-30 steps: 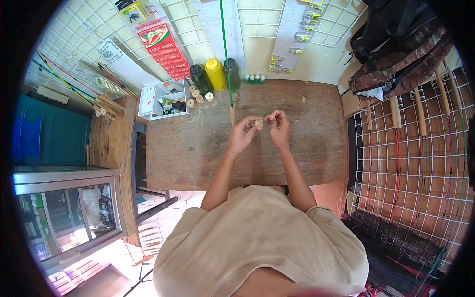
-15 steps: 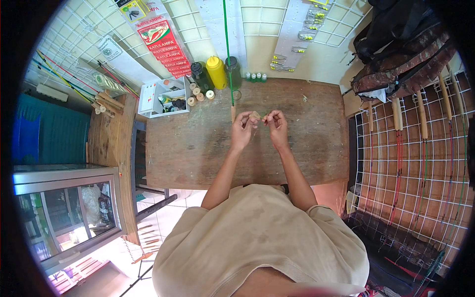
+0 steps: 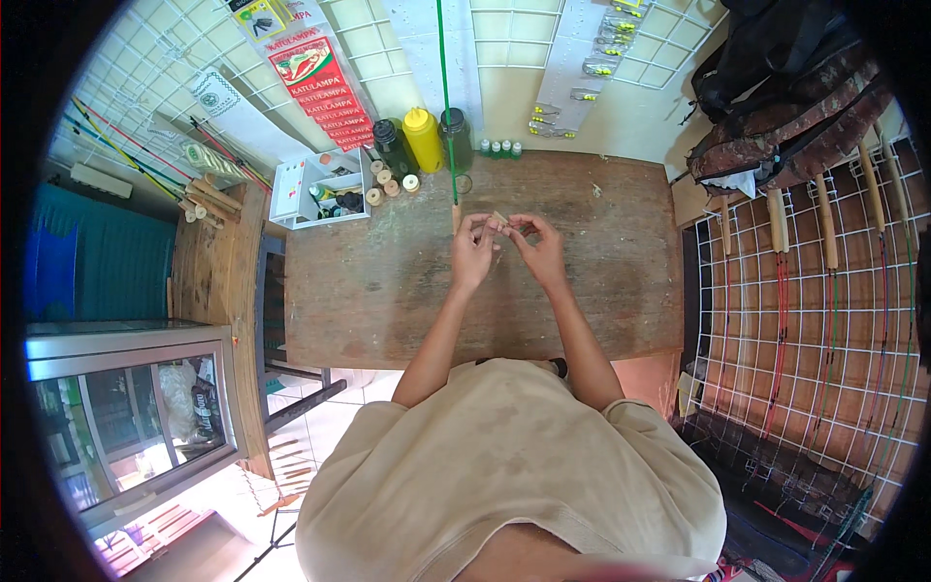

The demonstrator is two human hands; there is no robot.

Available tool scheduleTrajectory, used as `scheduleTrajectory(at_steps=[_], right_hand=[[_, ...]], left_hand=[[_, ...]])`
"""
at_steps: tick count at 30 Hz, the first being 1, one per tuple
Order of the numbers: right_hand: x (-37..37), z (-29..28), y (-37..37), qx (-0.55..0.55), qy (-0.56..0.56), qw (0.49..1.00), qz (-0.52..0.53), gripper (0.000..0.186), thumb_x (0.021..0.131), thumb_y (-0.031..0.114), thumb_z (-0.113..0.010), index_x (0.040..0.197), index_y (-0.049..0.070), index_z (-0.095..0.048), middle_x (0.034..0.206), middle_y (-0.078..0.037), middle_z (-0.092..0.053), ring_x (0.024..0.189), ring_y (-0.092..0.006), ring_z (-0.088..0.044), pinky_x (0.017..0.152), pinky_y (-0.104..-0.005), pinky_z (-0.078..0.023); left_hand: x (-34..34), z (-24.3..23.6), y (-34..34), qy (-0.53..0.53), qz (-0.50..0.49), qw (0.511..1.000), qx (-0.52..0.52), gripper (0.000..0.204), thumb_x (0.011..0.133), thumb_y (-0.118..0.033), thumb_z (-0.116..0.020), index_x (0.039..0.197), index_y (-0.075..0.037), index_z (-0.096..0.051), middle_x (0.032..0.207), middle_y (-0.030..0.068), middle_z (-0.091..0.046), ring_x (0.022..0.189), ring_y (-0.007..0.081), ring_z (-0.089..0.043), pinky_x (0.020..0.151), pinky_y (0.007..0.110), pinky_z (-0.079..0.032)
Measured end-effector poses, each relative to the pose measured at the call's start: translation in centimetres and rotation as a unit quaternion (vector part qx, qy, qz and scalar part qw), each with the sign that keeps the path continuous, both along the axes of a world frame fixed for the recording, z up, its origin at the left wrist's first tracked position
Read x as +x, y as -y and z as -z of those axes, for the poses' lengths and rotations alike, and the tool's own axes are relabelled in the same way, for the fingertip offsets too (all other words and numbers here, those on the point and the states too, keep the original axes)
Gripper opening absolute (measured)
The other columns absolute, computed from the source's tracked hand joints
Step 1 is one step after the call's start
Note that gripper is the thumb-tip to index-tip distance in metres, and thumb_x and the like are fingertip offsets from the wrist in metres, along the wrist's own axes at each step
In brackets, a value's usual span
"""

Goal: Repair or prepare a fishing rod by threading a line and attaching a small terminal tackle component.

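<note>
My left hand (image 3: 472,252) is closed, its fingertips pinching a small tan wooden spool (image 3: 497,220) above the middle of the table. My right hand (image 3: 543,252) faces it from the right, thumb and forefinger pinched together at the spool's right side. Any thread between those fingertips is too fine to make out. Just beyond my left hand stands a green fishing rod (image 3: 449,107) with a cork handle (image 3: 457,218), whose lower end is hidden behind that hand.
The wooden table (image 3: 388,301) bears a white compartment tray (image 3: 335,219), several wooden spools (image 3: 391,188), a yellow squeeze bottle (image 3: 424,141), dark bottles (image 3: 393,148) and small green-filled bottles (image 3: 500,149) along the back. Rods hang on a white wire rack (image 3: 776,291) at the right.
My right fingertips have drawn closer to the spool in my left hand. The green strand seen between the hands earlier no longer shows. The spool looks tilted differently.
</note>
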State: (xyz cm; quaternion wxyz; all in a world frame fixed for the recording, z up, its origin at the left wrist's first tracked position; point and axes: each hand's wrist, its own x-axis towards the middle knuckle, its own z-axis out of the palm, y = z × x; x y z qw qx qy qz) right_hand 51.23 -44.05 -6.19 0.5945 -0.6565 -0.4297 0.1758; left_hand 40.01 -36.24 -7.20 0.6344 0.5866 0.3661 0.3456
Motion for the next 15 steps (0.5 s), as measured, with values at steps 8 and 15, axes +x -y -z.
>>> scheduleTrajectory(at_steps=[8,15], right_hand=[[-0.2,-0.3,0.1,0.006,0.034,0.999,0.011,0.02,0.08,-0.001,-0.069,0.1,0.001,-0.067,0.087,-0.008,-0.067,0.074,-0.0135,-0.061,0.068,-0.027,-0.048],[0.3,-0.8,0.3,-0.002,0.132,0.991,0.034,0.012,0.083,0.0,-0.065,0.095,0.0,-0.067,0.088,-0.011,-0.063,0.074,-0.0185,-0.062,0.065,-0.0295,-0.049]], left_hand=[[-0.3,-0.6,0.0,0.007,-0.001,1.0,-0.014,0.029,0.096,-0.022,-0.056,0.109,0.003,-0.052,0.092,0.0129,-0.069,0.082,0.0139,-0.067,0.061,0.026,-0.053],[-0.4,-0.2,-0.1,0.022,0.002,1.0,0.002,0.027,0.098,-0.023,-0.053,0.107,0.002,-0.052,0.086,0.011,-0.067,0.075,0.0129,-0.064,0.063,0.025,-0.053]])
